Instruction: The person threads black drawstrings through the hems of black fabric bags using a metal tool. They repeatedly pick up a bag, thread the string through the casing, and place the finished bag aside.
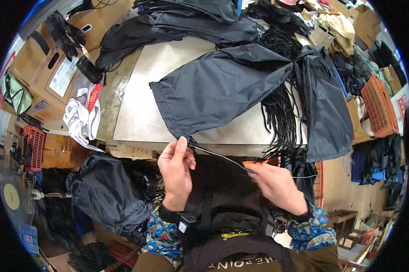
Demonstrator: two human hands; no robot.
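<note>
Surface (134,106): pale-topped; carries black fabric piece (213,86), near corner pinched in your left hand (176,170). Thin cord (219,156): runs from that corner to your right hand (279,183), closed on it. Black strings (279,115): bunched, right. Room: cardboard box (32,75), left; orange crate (380,106), right; fan (13,190), lower left.

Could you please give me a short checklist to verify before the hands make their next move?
1. Left hand pinching at the black fabric, near corner: ok.
2. Thin cord running between left hand and right hand: ok.
3. Right hand's exact grip: cannot tell, blurred.
4. Orange item at the right hand identified: cannot tell, mostly hidden.
5. Black fabric smooth: not ok, creased.
</note>
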